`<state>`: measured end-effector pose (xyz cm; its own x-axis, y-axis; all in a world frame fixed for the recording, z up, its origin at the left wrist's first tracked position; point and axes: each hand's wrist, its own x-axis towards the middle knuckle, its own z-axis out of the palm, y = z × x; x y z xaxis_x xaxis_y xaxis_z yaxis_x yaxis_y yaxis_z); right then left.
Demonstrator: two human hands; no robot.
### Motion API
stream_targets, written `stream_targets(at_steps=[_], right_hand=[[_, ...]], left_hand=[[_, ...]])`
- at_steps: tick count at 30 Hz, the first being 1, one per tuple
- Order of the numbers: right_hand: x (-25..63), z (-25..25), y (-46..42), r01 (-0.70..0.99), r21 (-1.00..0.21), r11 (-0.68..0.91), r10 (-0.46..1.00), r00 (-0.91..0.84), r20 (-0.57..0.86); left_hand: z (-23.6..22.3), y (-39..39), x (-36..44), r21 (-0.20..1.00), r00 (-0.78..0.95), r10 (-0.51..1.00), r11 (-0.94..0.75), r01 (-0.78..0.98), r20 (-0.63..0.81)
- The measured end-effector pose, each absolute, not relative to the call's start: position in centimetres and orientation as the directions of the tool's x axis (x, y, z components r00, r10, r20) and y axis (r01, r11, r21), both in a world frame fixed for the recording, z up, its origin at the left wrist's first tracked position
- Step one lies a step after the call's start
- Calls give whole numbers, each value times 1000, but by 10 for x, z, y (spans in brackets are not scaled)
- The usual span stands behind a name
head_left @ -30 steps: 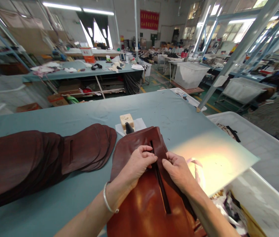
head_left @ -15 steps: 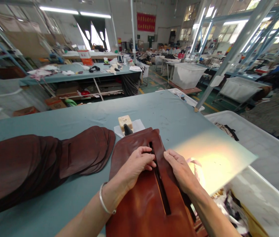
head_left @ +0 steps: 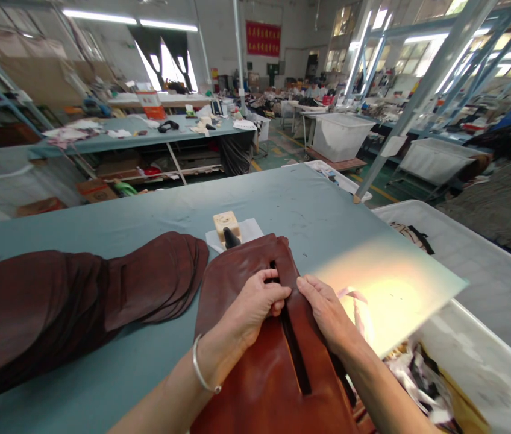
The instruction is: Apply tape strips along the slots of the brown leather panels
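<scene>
A glossy reddish-brown leather piece with a long narrow slot lies before me on the table, stacked on other layers. My left hand, wearing a silver bangle, pinches the leather beside the slot's upper part, some fingertips dipping into the opening. On the outer right edge, my right hand grips the same leather, thumb on top and the other fingers partly hidden. Just past the far end sit a cream block and a dark-handled tool on white paper.
Overlapping dark brown leather pieces spread over the left of the blue-green table. A white bin with scraps stands against the right edge. A metal post rises beyond the far right corner, and another worktable stands behind.
My left thumb and fingers have shifted slightly right, onto the strip between slot and edge. My right hand keeps its hold, and the view has turned a little.
</scene>
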<state>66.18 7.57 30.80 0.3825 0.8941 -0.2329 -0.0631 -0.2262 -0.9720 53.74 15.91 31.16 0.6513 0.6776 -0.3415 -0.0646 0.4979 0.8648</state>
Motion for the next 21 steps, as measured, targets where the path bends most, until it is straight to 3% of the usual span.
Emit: stream_targets(at_steps=[21], right_hand=[[660,312,77,-106,-965,-238,891,372,-261]], left_hand=[[311,158,539,858,654,668,510,-56,-355]])
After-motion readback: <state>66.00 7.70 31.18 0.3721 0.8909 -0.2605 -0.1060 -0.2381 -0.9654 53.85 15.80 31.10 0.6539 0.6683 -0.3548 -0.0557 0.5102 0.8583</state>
